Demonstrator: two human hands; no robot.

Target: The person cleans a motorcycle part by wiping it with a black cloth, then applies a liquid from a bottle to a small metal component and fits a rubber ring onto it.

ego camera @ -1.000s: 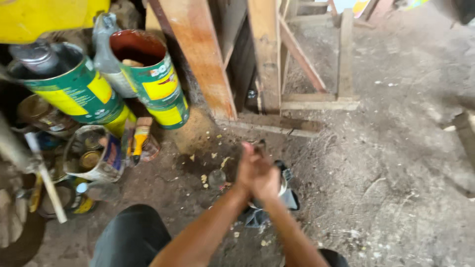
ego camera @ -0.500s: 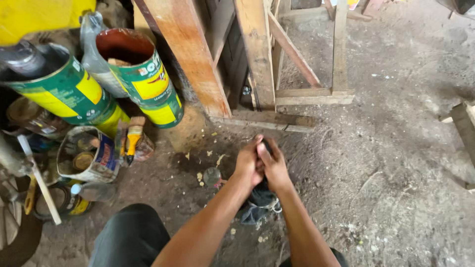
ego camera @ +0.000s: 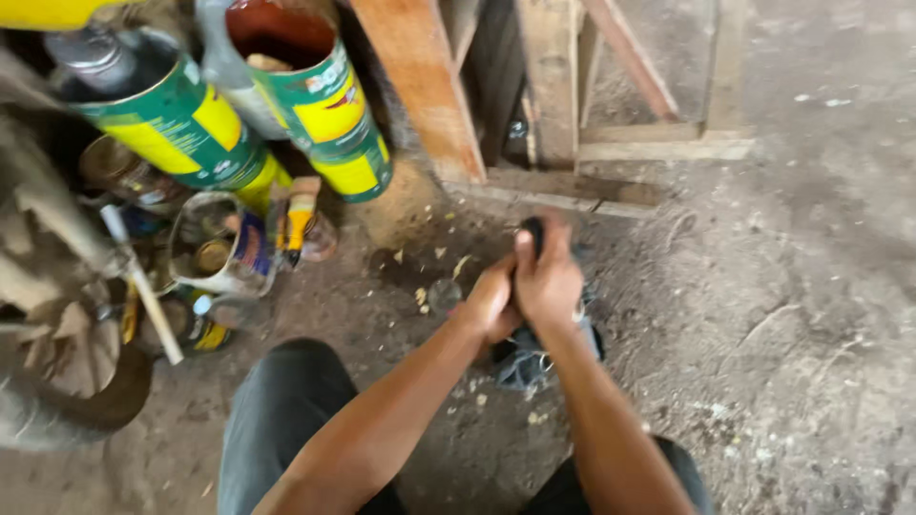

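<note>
- Far left: worn tyre [ego camera: 57,401] on the dirt floor [ego camera: 811,315]; small open tin [ego camera: 221,243] beside it.
- Upper left: two green-and-yellow cans [ego camera: 181,124], tilted, one rusty inside.
- Centre top: wooden planks [ego camera: 425,91] leaning upright.
- Left hand [ego camera: 489,303]: fingers curled, pressed against the right hand; what they grip is hidden.
- Right hand [ego camera: 549,281]: fingers wrapped tight round a dark handle [ego camera: 532,229], its tip showing above the thumb.
- Below both hands: dark bundled object [ego camera: 534,358] on the floor, blurred.
</note>
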